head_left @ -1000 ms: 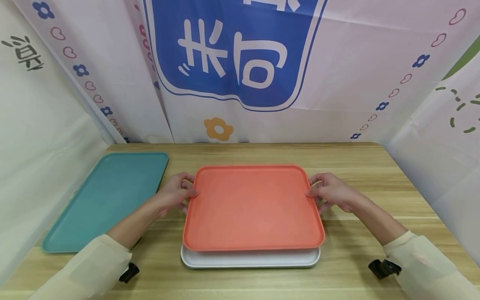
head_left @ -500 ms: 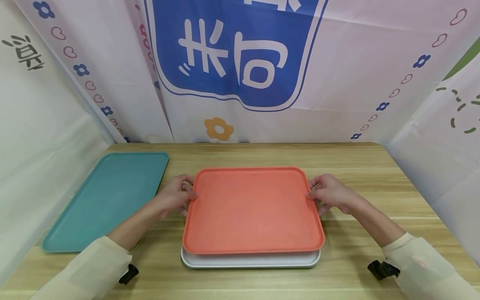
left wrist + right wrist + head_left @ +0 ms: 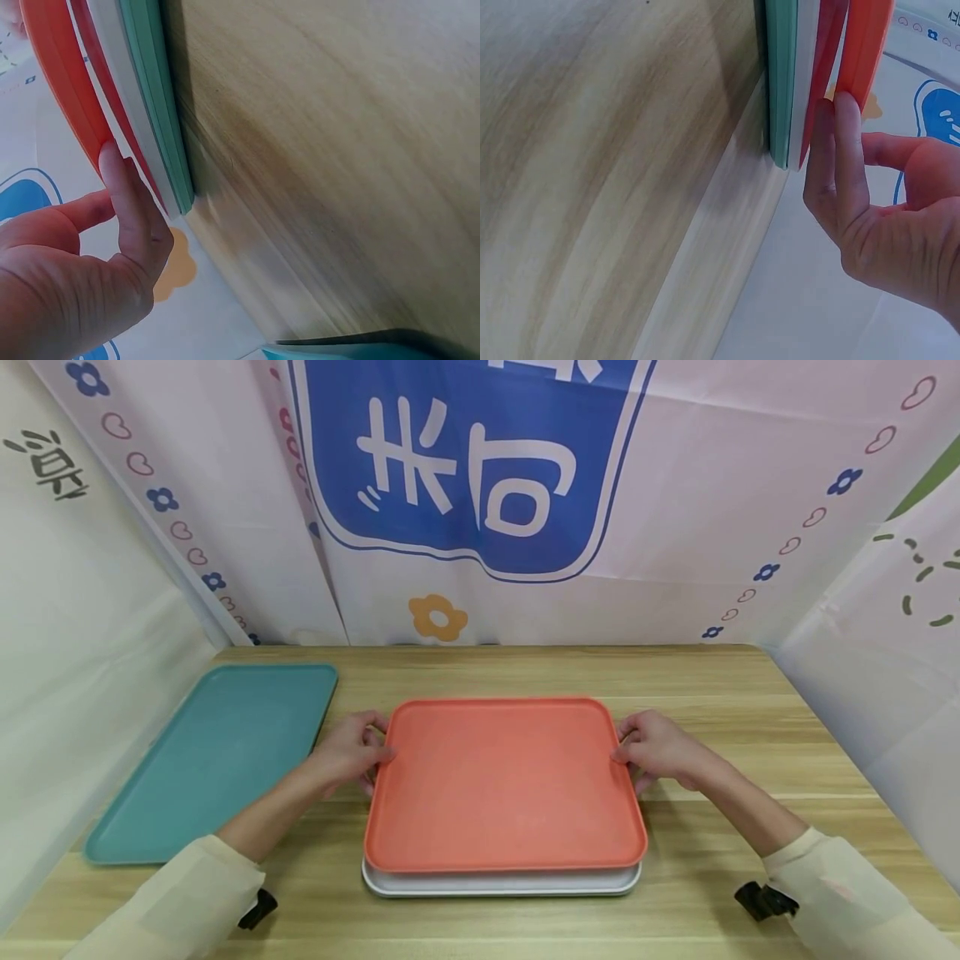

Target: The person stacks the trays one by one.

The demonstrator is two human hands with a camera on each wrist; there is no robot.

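Note:
An orange-red rectangular tray lies between the two hands, held at both short sides. My left hand pinches its left rim, thumb on top and fingers beneath. The right rim is pinched the same way by my right hand. Below it a white tray shows only along its front edge, the rest hidden. Both wrist views show a narrow gap between the orange-red tray and the white one. Green tray edges lie under the white tray, on the table.
A teal tray lies at the left of the wooden table, close to the left forearm. White printed cloth hangs behind the table and along both sides. Black straps show at the sleeves.
The orange-red tray has come down slightly and toward the front over the white tray, so less of the white one shows. Both hands have moved with it, keeping their grip.

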